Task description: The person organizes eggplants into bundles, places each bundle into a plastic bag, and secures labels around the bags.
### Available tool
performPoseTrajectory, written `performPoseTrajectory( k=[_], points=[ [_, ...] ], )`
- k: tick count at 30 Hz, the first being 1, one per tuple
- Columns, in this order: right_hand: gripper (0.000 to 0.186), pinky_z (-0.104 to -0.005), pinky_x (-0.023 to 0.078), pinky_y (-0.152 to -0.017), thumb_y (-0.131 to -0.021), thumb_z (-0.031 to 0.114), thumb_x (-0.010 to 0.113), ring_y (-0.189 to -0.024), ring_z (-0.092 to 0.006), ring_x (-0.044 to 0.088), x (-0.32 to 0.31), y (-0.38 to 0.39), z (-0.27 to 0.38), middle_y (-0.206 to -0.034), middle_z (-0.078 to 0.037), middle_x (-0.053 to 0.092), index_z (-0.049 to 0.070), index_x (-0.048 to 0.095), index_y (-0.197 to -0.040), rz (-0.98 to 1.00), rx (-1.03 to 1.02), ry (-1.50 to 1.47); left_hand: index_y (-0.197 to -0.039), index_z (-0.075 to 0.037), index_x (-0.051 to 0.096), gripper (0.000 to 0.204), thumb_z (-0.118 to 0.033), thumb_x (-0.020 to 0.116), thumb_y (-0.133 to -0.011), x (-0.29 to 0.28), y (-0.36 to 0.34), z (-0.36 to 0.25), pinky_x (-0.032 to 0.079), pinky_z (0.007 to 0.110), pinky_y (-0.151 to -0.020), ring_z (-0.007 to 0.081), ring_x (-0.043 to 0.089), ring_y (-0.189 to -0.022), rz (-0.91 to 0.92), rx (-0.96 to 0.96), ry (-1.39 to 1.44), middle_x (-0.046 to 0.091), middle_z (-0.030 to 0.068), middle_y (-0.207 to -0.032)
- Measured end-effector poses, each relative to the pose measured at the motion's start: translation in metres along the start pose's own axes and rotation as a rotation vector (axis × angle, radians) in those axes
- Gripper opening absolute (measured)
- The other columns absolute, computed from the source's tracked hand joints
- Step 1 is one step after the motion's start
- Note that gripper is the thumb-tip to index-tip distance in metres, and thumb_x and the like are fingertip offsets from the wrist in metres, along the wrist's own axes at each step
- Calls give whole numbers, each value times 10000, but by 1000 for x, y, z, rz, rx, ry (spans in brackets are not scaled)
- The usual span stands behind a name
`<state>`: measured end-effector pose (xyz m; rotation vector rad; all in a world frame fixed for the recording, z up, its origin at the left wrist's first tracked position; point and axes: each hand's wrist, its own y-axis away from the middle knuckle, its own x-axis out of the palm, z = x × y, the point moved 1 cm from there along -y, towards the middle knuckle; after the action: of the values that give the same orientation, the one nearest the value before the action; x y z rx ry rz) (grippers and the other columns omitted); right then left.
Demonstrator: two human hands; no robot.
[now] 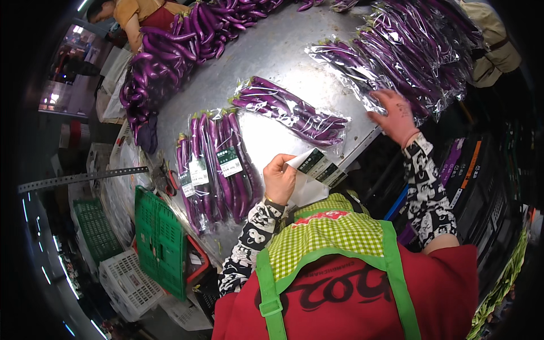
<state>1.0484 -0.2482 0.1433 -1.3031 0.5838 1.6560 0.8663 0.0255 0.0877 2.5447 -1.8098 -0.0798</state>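
Observation:
My left hand [279,180] is closed on a sheet of labels [318,169], white with dark green printed stickers, held in front of my apron. My right hand [395,117], in a pink glove, reaches out with its fingers apart at the near end of a heap of bagged eggplants [396,56]; whether it touches the bags I cannot tell. Between the hands and the far side lies a single clear bag of long purple eggplants [292,111] with no label showing. To the left, several bagged eggplants [215,164] stand side by side, bearing white and green labels.
A large pile of loose eggplants [161,59] covers the far left of the metal table [266,42], where another person [133,20] stands. Scissors [171,182] hang by the left edge, near a green crate [160,241]. Dark crates [481,209] stand at right.

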Motion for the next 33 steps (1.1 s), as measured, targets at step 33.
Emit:
performPoseTrajectory(
  k=[33],
  points=[
    [874,-435,413,-953,-624,518,762,-1135,-352,503,141,-131,136,-1245,-191,495,74,433,-1302,193,162,-99,-617,-47,572,149,-95,694,-688,-35,19,-4,441,392,-533,316,567,-585,100,364,-602,582,109,-642]
  ],
)
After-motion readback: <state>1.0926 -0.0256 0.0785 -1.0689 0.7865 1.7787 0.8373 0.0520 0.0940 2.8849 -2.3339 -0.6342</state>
